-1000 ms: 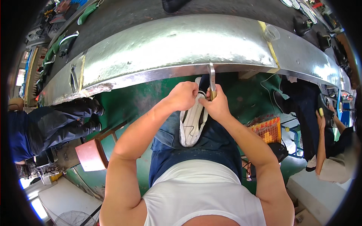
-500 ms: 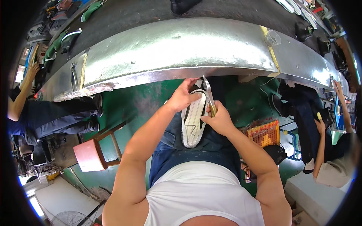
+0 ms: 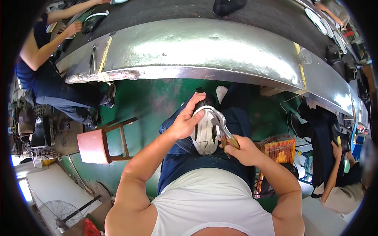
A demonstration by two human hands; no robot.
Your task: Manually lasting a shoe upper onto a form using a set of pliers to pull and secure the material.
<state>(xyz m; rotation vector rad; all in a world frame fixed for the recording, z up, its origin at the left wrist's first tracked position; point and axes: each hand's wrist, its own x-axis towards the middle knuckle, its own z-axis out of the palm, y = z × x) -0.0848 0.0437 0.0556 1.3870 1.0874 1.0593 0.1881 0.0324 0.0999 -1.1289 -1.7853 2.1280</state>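
Observation:
A shoe upper (image 3: 205, 135) lies bottom side up across my lap, its pale underside and white rim facing me. My left hand (image 3: 186, 122) is closed round the shoe's far left side, with the thumb pressed on the underside near the rim. In my right hand (image 3: 244, 151) is a pair of lasting pliers (image 3: 220, 124) with brass-coloured handles. The metal jaws reach over the shoe's right rim near its far end; whether they pinch the edge I cannot tell. A thin dark curved line runs across the near part of the underside.
A metal-edged bench (image 3: 173, 51) spans the far side, with a black shoe (image 3: 229, 6) on its dark belt. At left stands a wooden stool (image 3: 93, 147). A woven seat pad (image 3: 278, 151) is at right. Co-workers sit on both sides; a fan (image 3: 61, 216) stands lower left.
The plier jaws have swung from pointing away beside the shoe to over its right rim. My right hand has moved nearer and rightward. The left co-worker's arms now reach over the bench.

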